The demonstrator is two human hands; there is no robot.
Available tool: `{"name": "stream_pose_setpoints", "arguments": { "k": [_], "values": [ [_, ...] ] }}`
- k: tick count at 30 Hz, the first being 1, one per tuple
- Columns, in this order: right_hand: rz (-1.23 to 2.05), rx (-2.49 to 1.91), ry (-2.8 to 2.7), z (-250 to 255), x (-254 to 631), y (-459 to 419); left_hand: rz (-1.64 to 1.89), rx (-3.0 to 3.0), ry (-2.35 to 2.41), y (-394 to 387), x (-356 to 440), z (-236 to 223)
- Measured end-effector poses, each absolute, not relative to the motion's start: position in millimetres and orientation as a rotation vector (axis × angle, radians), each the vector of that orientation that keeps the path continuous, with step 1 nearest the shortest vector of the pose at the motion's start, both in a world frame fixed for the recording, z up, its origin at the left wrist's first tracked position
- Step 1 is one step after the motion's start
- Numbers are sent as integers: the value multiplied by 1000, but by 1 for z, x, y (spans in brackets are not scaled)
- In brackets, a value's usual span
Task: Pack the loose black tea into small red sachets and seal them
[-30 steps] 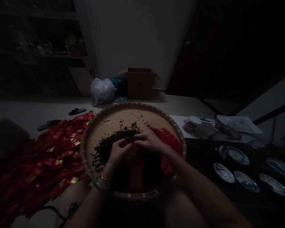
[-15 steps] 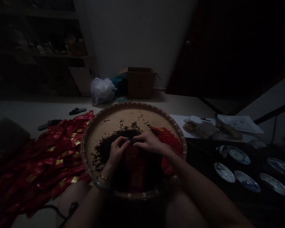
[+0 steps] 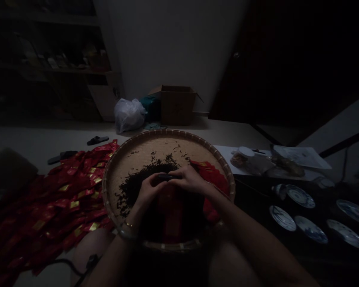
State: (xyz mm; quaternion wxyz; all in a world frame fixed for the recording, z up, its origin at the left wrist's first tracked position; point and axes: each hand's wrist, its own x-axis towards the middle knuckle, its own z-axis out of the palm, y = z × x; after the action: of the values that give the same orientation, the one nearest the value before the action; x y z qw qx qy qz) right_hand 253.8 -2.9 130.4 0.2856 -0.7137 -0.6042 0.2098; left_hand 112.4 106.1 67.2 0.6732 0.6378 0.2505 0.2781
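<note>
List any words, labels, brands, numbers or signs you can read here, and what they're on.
None can be read.
Gold labels on the heaped red packets: too small and blurred.
Red stack in the round tray: any print too dark.
Cardboard box: any marking too dim.

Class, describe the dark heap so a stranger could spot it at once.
Find the big round woven tray in the middle. In it, the dark heap spreads beyond and left of the left hand. Unlike the red pieces along the tray's right side, it is nearly black and made of small, curled bits.
</note>
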Motion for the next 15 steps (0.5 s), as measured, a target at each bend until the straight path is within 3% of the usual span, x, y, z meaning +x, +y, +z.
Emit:
{"name": "stream_pose_setpoints", "arguments": {
  "k": [10,15],
  "values": [
    [707,-1775,-1478,143,272,-8,698,1387,586,107,110,70],
    [739,-2061,-1477,107,306,-43,794,1485,653,105,105,73]
  ]
}}
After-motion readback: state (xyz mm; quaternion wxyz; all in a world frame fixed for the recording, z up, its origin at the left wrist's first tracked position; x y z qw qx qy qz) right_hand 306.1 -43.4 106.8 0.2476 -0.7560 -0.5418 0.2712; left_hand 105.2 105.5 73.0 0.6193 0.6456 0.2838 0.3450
